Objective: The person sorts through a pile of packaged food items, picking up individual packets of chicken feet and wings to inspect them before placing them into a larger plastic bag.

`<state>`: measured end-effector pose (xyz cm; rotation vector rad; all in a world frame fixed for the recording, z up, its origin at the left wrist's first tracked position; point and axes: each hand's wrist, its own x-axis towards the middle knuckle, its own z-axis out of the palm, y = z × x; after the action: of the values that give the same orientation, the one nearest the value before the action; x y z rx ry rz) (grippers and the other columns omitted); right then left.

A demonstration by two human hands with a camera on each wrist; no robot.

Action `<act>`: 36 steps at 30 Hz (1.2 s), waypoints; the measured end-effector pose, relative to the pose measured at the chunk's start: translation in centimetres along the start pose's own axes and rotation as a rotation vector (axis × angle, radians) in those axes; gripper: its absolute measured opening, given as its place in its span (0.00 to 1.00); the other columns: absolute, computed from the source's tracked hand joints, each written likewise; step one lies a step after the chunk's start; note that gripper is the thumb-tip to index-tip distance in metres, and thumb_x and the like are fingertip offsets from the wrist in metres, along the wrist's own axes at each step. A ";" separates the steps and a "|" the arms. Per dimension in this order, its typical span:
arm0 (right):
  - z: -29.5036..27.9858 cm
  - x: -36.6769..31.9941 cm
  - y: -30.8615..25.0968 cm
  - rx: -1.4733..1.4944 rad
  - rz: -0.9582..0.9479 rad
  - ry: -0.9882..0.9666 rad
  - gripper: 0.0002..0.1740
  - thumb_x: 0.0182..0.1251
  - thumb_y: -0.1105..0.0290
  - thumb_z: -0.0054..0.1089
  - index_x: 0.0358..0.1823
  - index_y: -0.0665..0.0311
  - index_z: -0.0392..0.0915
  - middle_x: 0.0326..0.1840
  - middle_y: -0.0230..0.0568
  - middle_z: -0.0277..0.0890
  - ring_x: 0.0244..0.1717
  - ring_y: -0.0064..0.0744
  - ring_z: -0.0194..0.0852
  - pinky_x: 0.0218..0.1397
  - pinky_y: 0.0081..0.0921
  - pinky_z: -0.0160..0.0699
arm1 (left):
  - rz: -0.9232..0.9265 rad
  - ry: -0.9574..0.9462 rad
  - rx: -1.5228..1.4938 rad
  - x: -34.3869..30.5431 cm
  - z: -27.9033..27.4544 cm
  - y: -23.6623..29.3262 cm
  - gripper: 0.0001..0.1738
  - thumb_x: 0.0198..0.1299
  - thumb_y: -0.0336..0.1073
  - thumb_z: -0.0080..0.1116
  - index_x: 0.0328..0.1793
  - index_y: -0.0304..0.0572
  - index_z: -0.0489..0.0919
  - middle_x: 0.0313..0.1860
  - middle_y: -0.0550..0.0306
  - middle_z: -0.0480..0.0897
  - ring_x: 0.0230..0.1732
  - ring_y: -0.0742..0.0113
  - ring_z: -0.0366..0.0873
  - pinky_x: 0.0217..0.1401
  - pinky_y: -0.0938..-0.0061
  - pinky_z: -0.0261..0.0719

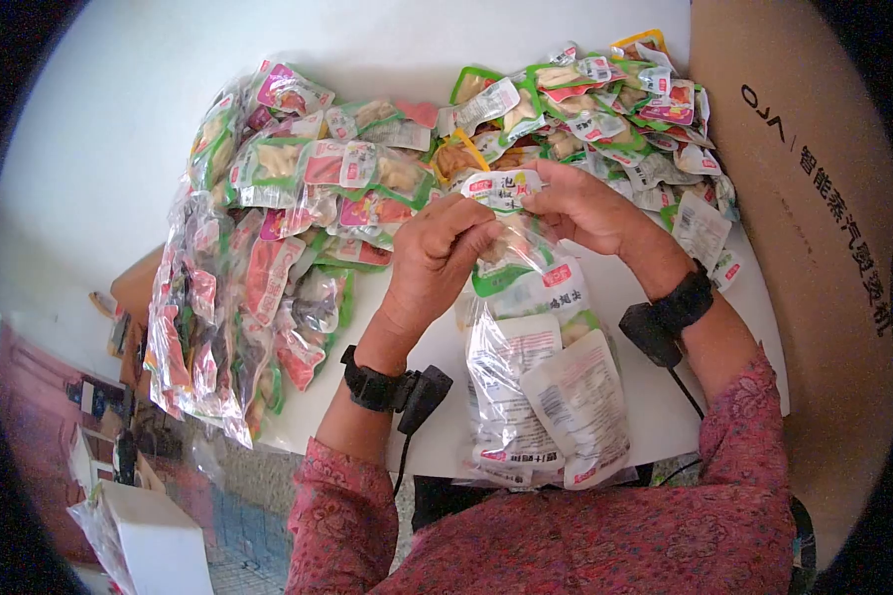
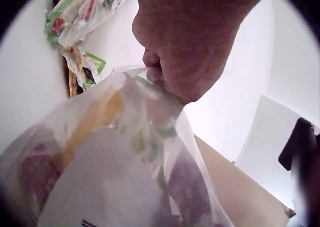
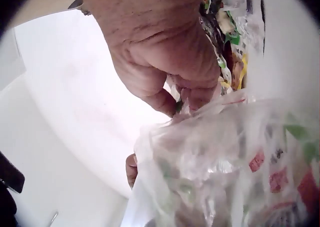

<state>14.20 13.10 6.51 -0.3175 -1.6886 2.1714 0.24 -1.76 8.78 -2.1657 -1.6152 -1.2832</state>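
A clear plastic bag (image 1: 511,397) with several snack packets in it hangs over the table's near edge. My left hand (image 1: 435,260) pinches the bag's top edge with curled fingers; the left wrist view shows that hand (image 2: 187,47) above the bag (image 2: 115,162). On the other side of the opening, my right hand (image 1: 595,210) holds a small white packet (image 1: 502,188) between thumb and fingers at the bag's mouth. In the right wrist view the right hand (image 3: 160,52) is at the rim of the bag (image 3: 215,162), its fingertips partly hidden.
Filled clear bags of packets (image 1: 268,258) lie on the left of the white table (image 1: 367,317). A heap of loose packets (image 1: 605,119) lies at the back right. A large cardboard box (image 1: 814,297) stands along the right side, and a white box (image 1: 159,540) is at lower left.
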 end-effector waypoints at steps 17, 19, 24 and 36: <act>0.8 -0.8 -2.1 -0.314 -0.125 0.108 0.17 0.59 0.65 0.54 0.45 0.67 0.65 0.30 0.37 0.73 0.22 0.22 0.72 0.19 0.19 0.74 | -0.029 0.022 -0.211 -0.4 0.5 -0.3 0.04 0.52 0.27 0.57 0.30 0.34 0.74 0.24 0.59 0.74 0.26 0.68 0.68 0.30 0.79 0.65; 0.8 -0.7 -1.9 -0.314 -0.189 0.168 0.17 0.59 0.66 0.54 0.46 0.67 0.65 0.30 0.37 0.73 0.22 0.22 0.72 0.19 0.19 0.74 | 0.002 0.042 -0.218 -0.3 0.5 -0.3 0.04 0.52 0.27 0.57 0.30 0.34 0.74 0.24 0.59 0.74 0.26 0.69 0.68 0.30 0.79 0.65; 1.6 -1.2 -2.0 -0.205 -0.018 0.033 0.17 0.59 0.67 0.54 0.49 0.63 0.65 0.29 0.30 0.72 0.21 0.15 0.70 0.19 0.12 0.71 | 0.001 0.038 -0.158 -0.2 0.2 -0.2 0.04 0.51 0.28 0.58 0.30 0.36 0.74 0.22 0.56 0.73 0.25 0.63 0.70 0.28 0.75 0.67; 1.2 -1.9 -3.9 -0.315 0.052 0.057 0.14 0.59 0.69 0.54 0.44 0.64 0.66 0.28 0.32 0.73 0.20 0.16 0.71 0.18 0.12 0.70 | -0.004 0.012 -0.146 -0.2 0.1 -0.3 0.05 0.49 0.28 0.59 0.30 0.36 0.75 0.24 0.55 0.76 0.26 0.60 0.73 0.29 0.73 0.69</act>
<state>16.01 12.10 10.45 -0.5066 -2.0093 1.9060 0.04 -1.77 8.48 -2.2336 -1.5676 -1.4552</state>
